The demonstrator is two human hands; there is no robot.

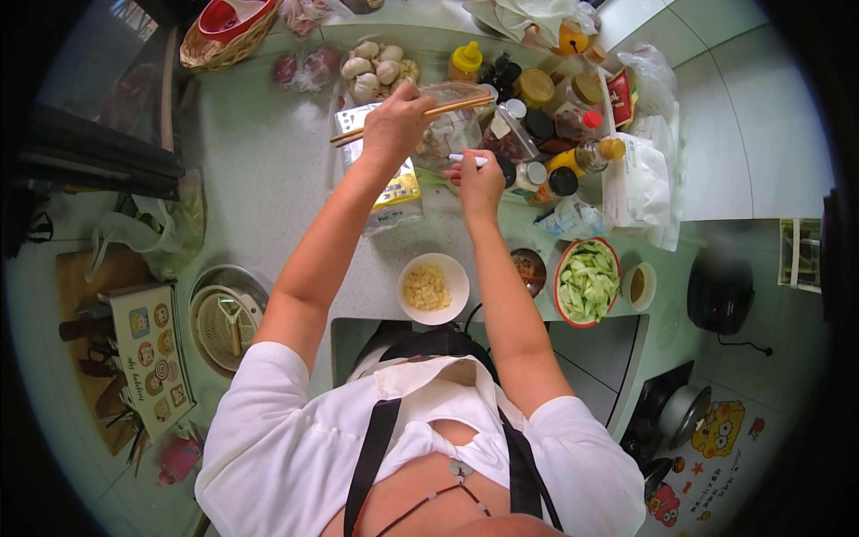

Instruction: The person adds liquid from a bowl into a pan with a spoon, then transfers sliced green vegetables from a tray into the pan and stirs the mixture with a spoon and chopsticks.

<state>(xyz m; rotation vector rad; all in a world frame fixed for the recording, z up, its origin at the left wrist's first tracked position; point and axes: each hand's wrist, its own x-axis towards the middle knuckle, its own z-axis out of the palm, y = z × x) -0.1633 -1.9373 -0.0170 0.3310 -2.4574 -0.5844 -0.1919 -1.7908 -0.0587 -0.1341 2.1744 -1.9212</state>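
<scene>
My left hand point(400, 125) is closed around a pair of wooden chopsticks point(461, 105), which lie nearly level and point to the right. Just behind them is a clear plastic lid or bag point(447, 91); whether my left hand also touches it is unclear. Between the thumb and fingers of my right hand point(481, 186) is a short white stick-shaped thing point(469, 161). It reaches toward a clear container or bag point(440, 141) with pale contents. A white and yellow packet point(395, 192) lies under my left wrist. Nearer me stands a white bowl point(460, 285) of chopped pale yellow pieces point(426, 288).
Garlic bulbs point(380, 70) fill a bin at the back. Bottles and jars point(537, 174) crowd the right. A red-rimmed bowl point(561, 300) holds sliced green vegetable point(589, 282), beside a small cup point(650, 288). A strainer point(210, 318) sits left, a pot point(677, 413) right.
</scene>
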